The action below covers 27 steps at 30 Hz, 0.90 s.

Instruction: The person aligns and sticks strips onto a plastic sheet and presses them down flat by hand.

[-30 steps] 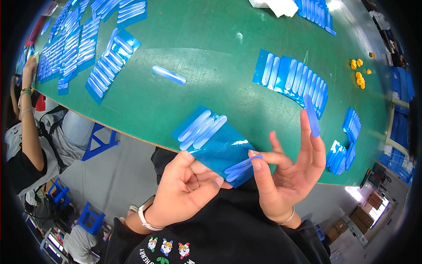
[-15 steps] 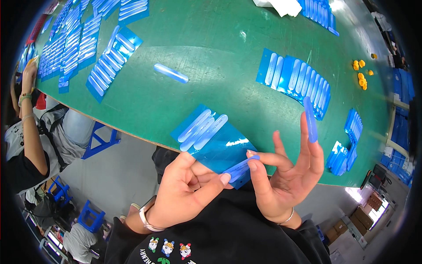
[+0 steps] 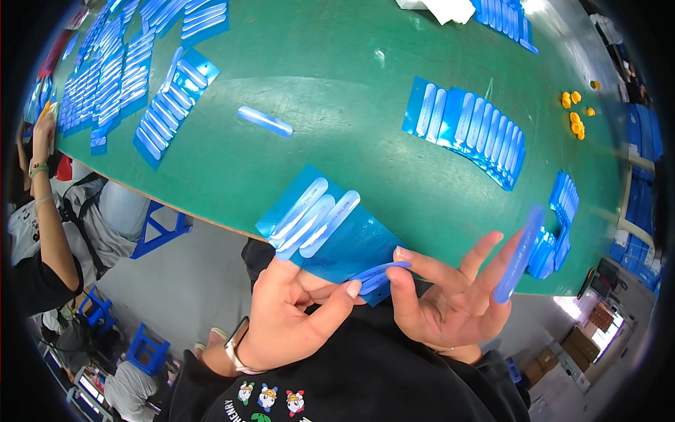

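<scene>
My left hand [image 3: 295,316] grips the lower corner of a shiny blue film sheet [image 3: 373,235], its thumb pressed on the near end of a blue strip. Three rounded strips lie side by side at the sheet's far left end. My right hand [image 3: 443,302] pinches the other end of that curved blue strip [image 3: 383,267] between thumb and index finger, over the sheet's right corner. A second long blue strip [image 3: 520,253] stands at the outer fingers of my right hand; whether it is clamped or stuck there I cannot tell.
On the green table [image 3: 323,91] lie a loose strip [image 3: 265,121], a strip-covered sheet [image 3: 172,105], a fanned stack of sheets [image 3: 467,130] and small yellow pieces [image 3: 576,125]. More sheets cover the far left. A co-worker's arm [image 3: 46,218] reaches the table's left edge, near a blue stool [image 3: 162,228].
My right hand's outer fingers have swung right and down, carrying the second strip along. The pinched strip now bows upward more. The sheet has shifted slightly left.
</scene>
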{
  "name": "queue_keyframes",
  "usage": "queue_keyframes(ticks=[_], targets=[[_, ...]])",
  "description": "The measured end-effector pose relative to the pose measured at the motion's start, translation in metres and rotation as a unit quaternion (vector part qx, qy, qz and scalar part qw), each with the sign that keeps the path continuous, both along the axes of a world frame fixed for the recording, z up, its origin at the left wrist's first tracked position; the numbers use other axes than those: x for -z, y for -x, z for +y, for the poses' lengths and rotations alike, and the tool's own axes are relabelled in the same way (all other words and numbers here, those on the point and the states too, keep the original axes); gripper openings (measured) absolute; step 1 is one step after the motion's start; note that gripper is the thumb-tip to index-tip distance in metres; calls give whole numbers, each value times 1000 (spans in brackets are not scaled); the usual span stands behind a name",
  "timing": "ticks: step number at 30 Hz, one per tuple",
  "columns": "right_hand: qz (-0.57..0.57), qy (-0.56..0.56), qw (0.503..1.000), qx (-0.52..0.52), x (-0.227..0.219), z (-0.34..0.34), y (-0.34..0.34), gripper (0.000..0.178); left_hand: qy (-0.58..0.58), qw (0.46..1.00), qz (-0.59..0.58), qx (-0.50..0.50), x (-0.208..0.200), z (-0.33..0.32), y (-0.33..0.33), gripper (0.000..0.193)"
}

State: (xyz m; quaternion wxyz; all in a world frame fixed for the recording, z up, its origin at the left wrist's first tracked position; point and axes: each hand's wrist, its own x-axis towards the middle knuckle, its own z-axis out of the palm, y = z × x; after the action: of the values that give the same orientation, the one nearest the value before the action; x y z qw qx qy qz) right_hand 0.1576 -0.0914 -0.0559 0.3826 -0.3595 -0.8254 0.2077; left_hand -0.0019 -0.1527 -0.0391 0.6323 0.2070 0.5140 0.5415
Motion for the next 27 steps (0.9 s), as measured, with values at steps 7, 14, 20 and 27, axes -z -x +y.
queue_keyframes(ticks=[7, 14, 20, 27], targets=[[-134, -58, 989, -24, -10, 3, -2, 64, -38, 995, 95, -3, 6, -2, -3, 48], [-78, -10, 991, 109, -2, -8, 9, 83, -41, 982, 182, 31, 9, -4, -1, 39], [76, 131, 988, 23, 1, 17, 6, 110, -15, 998, 48, -23, 8, -3, -2, 43], [205, 320, 925, -24, -8, 17, 3, 84, 31, 999, 30, -20, -1, 5, -6, 51]])
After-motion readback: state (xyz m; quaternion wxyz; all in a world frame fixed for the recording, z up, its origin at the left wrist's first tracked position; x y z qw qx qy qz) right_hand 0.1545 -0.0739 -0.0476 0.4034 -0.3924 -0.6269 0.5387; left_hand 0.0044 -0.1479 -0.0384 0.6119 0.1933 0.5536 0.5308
